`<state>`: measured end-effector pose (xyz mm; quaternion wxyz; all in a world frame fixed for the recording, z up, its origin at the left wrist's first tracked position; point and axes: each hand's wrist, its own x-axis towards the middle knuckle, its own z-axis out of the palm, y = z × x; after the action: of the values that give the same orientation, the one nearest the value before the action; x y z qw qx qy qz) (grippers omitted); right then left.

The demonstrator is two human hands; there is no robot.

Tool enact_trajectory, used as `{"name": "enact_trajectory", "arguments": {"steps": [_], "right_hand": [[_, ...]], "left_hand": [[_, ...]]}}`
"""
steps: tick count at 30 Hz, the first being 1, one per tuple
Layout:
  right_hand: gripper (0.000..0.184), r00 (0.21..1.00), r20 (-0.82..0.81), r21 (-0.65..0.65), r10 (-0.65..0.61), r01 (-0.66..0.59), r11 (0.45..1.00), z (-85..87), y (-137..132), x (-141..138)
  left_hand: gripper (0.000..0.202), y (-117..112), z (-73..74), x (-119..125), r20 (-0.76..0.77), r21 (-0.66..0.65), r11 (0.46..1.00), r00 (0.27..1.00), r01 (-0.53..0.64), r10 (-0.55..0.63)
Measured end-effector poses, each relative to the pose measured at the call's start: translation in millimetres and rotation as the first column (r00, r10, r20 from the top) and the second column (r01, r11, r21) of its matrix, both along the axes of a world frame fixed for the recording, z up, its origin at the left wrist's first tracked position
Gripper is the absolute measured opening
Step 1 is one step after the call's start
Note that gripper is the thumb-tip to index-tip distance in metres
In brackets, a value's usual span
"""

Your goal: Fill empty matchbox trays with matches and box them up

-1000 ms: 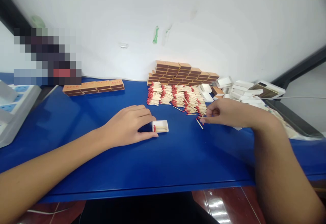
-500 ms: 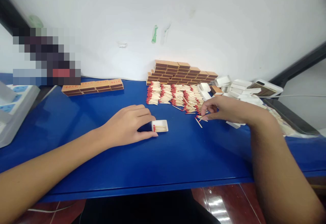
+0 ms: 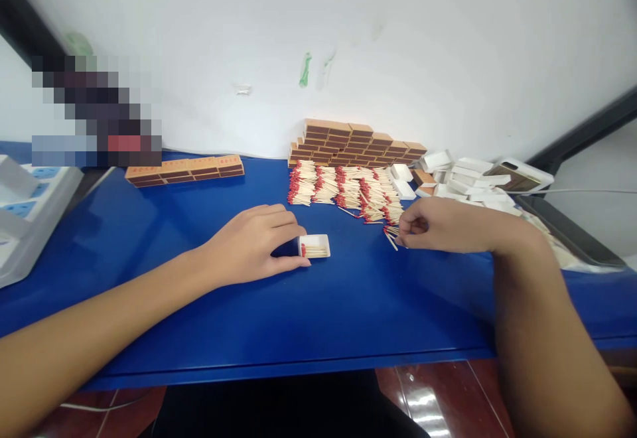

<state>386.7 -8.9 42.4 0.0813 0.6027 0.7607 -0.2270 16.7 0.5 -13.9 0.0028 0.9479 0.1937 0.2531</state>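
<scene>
The left hand (image 3: 261,242) lies with its thumb and forefinger parted around the end of a small white tray (image 3: 316,239) nearest it, holding the tray, in which a few red-headed matches (image 3: 316,251) lie. The right hand (image 3: 432,224), well apart from the tray, has its fingers curled at some loose matches (image 3: 391,236), though whether it pinches any cannot be told; just beyond these fingertips spreads the match heap (image 3: 348,187), with stacked matchboxes (image 3: 361,143) behind it.

The fingers (image 3: 284,233) and both forearms (image 3: 144,292) are bare, and the lower clothing (image 3: 283,408) is black.
</scene>
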Motion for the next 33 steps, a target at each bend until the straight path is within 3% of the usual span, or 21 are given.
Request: {"name": "enact_trajectory", "arguments": {"steps": [10, 13, 18, 26, 33], "right_hand": [[0.041, 0.998, 0.049, 0.034, -0.037, 0.035, 0.999, 1.6, -2.0, -7.9], [0.035, 0.994, 0.097, 0.023, -0.042, 0.04, 0.999, 0.7, -2.6, -10.6], [0.013, 0.999, 0.044, -0.01, 0.027, -0.026, 1.0, -2.2, -4.7, -18.7], [0.013, 0.998, -0.02, 0.06, 0.051, -0.05, 0.997, -3.7, -4.7, -30.4], [0.01, 0.997, -0.049, 0.022, 0.057, -0.056, 0.998, -7.1, -4.9, -28.6]], "left_hand": [[0.035, -0.7, 0.2, 1.3, 0.013, 0.008, 1.0, 1.0, 0.01, -0.01], [0.035, -1.1, 0.5, 0.9, 0.016, 0.001, 1.0, 1.0, 0.011, -0.011], [0.035, -1.3, 1.0, 0.9, 0.009, 0.002, 1.0, 1.0, 0.001, -0.001], [0.033, -0.9, 1.4, 0.7, 0.003, 0.009, 1.0, 1.0, 0.002, -0.002], [0.031, -2.9, 2.9, 1.5, 0.034, 0.043, 0.998, 0.999, 0.036, -0.038]]}}
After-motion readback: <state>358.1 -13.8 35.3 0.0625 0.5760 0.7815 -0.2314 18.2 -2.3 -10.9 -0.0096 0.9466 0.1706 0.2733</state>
